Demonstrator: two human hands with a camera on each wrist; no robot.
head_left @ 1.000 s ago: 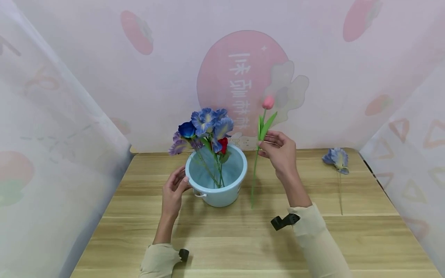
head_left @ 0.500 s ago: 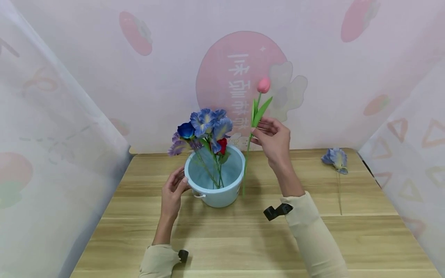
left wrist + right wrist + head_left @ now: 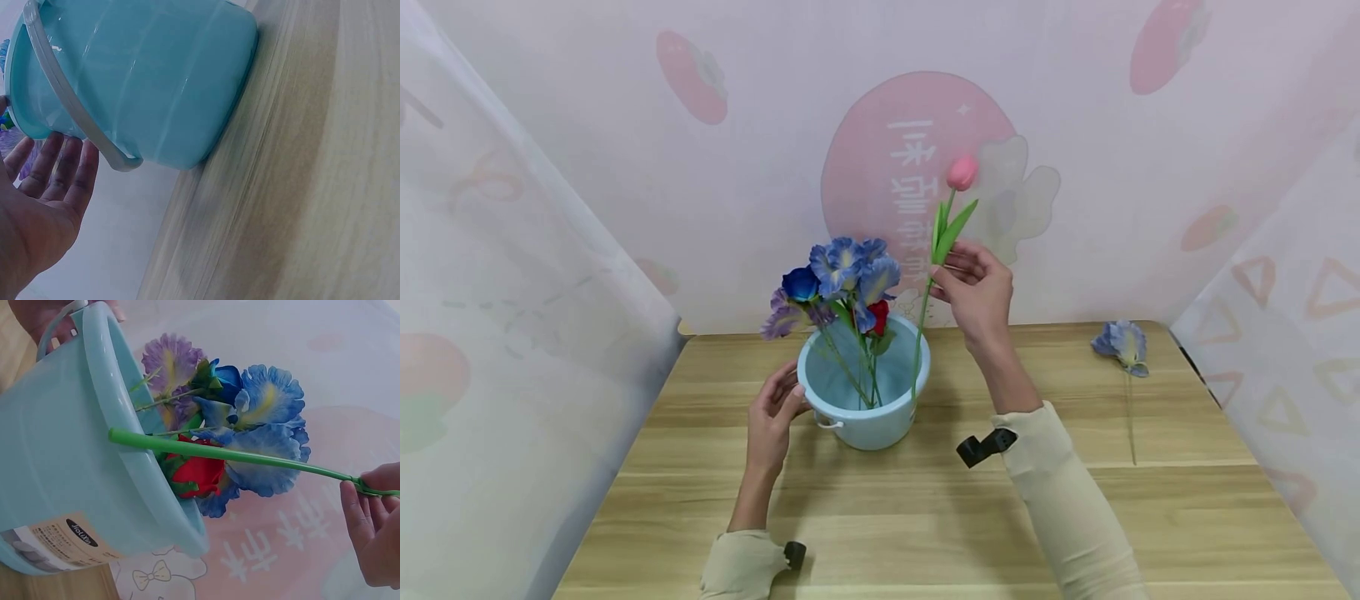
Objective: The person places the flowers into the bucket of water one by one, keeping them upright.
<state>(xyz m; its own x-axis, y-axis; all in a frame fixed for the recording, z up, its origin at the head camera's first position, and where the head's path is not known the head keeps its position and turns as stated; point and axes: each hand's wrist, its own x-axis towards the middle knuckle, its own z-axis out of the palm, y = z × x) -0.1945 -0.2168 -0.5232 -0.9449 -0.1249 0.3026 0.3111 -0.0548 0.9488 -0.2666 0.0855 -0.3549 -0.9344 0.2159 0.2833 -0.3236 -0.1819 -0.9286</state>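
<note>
My right hand [image 3: 981,292] pinches the green stem of a pink tulip [image 3: 962,173] just below its leaves. The tulip stands nearly upright, and its lower stem end [image 3: 125,437] overlaps the right rim of a light blue bucket [image 3: 872,429]. From the right wrist view, that end appears in front of the rim, outside the opening. Inside the bucket lean blue irises [image 3: 850,271], a dark blue rose [image 3: 801,284], a purple flower [image 3: 785,315] and a red rose [image 3: 877,317]. My left hand [image 3: 771,425] touches the bucket's left side with fairly straight fingers, thumb at the rim.
A single blue iris [image 3: 1123,346] lies at the right of the wooden table [image 3: 880,533]. The bucket's white handle [image 3: 75,106] hangs down its side. Printed cloth walls [image 3: 760,183] stand behind the table and on both sides.
My right hand has raised the tulip and carried it left, from beside the bucket to its right rim. The left hand and the bucket have stayed in place.
</note>
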